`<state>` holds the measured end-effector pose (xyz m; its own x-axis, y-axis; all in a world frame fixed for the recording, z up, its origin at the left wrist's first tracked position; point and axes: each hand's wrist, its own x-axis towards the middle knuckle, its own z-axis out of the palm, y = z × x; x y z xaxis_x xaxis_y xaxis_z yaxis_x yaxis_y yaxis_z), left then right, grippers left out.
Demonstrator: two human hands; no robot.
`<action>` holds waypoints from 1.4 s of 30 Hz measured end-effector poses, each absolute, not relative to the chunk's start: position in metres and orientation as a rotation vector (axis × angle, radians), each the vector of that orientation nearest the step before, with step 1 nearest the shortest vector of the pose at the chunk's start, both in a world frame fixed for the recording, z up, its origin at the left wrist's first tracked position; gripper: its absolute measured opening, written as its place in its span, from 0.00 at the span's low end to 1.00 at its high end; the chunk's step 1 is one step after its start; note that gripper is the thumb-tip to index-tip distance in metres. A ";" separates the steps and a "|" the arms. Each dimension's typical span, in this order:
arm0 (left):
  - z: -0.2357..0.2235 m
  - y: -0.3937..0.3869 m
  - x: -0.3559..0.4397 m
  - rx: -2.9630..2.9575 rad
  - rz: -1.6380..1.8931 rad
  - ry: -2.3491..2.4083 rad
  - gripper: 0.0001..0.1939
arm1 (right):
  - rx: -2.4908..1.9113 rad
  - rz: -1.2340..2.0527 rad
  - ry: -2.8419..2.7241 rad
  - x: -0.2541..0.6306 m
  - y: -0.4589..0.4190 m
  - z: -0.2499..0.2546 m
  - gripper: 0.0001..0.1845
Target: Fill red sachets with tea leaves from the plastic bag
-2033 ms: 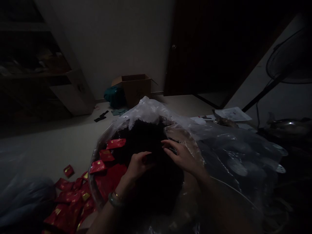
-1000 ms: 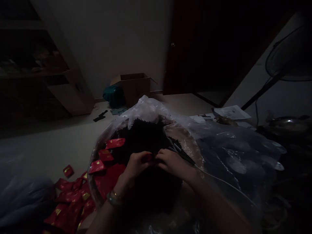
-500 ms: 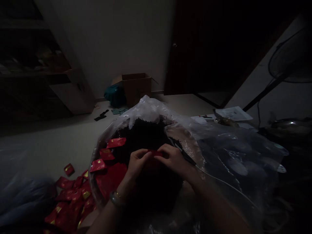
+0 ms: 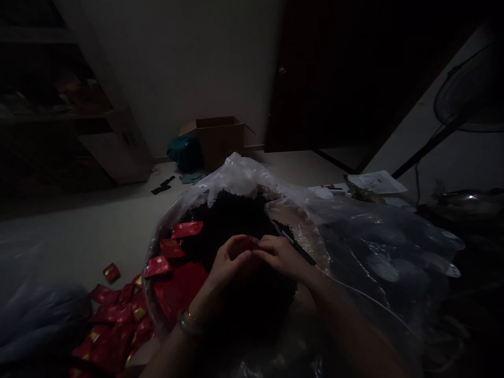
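Note:
Both my hands pinch a small red packet (image 4: 249, 243) over a dark heap of loose leaf-like material (image 4: 236, 210). My left hand (image 4: 230, 262) grips its left side and my right hand (image 4: 280, 256) its right; the fingers hide most of it. The heap lies in a round container lined with clear plastic (image 4: 236, 170). Several red packets (image 4: 187, 229) rest along the container's left side, beside a larger red patch (image 4: 183, 286). Right of my right hand lies a dark slim tool (image 4: 301, 249) with a pale cord (image 4: 366, 298).
Several red and gold packets (image 4: 114, 320) are piled on the floor at the left. A cardboard box (image 4: 222, 139) and a teal bag (image 4: 185, 154) stand by the wall. Clear plastic sheeting (image 4: 378, 241) spreads to the right, below a standing fan (image 4: 468, 94).
My hands have drawn closer together around the red packet, and less of it shows between the fingers. The left hand has shifted slightly right.

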<state>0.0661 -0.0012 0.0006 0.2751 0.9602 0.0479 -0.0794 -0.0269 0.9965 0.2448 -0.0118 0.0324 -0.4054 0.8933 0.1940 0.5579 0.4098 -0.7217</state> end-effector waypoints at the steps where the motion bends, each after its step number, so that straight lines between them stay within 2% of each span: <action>1: 0.001 0.000 0.064 1.343 1.000 0.918 0.23 | -1.223 0.745 -2.038 0.245 -0.011 0.032 0.10; 4: -0.002 0.003 0.060 1.466 0.825 0.933 0.27 | -1.227 0.739 -1.900 0.247 -0.011 0.032 0.06; 8: -0.012 0.003 0.059 1.545 0.849 0.899 0.28 | -1.198 0.831 -1.949 0.251 -0.011 0.033 0.13; 11: -0.017 0.002 0.058 1.631 0.856 0.878 0.27 | -1.173 0.913 -2.076 0.254 -0.011 0.036 0.07; 15: -0.017 0.001 0.057 1.701 0.804 0.901 0.28 | -1.166 0.991 -2.152 0.255 -0.011 0.038 0.06; 18: -0.016 0.000 0.058 1.707 0.778 0.913 0.26 | -1.170 0.979 -2.171 0.254 -0.012 0.039 0.09; 22: -0.016 -0.001 0.063 1.629 0.775 0.923 0.22 | -1.162 0.905 -1.995 0.253 -0.013 0.039 0.06; 26: -0.016 -0.002 0.066 1.568 0.834 0.940 0.22 | -1.139 0.801 -1.876 0.252 -0.012 0.037 0.07; 30: -0.010 -0.004 0.065 1.644 0.820 0.949 0.23 | -1.125 0.825 -2.009 0.248 -0.012 0.033 0.08; 34: -0.001 -0.005 0.063 1.602 0.898 0.966 0.17 | -1.135 0.837 -1.984 0.245 -0.013 0.028 0.07; 38: 0.002 -0.003 0.066 1.374 1.059 1.017 0.13 | -1.268 0.860 -1.667 0.240 -0.009 0.022 0.20; 39: 0.002 -0.003 0.067 1.321 1.088 1.037 0.13 | -1.290 0.869 -1.627 0.240 -0.008 0.021 0.19; 42: -0.001 -0.004 0.070 1.206 1.158 1.095 0.13 | -1.289 0.867 -1.625 0.240 -0.005 0.018 0.07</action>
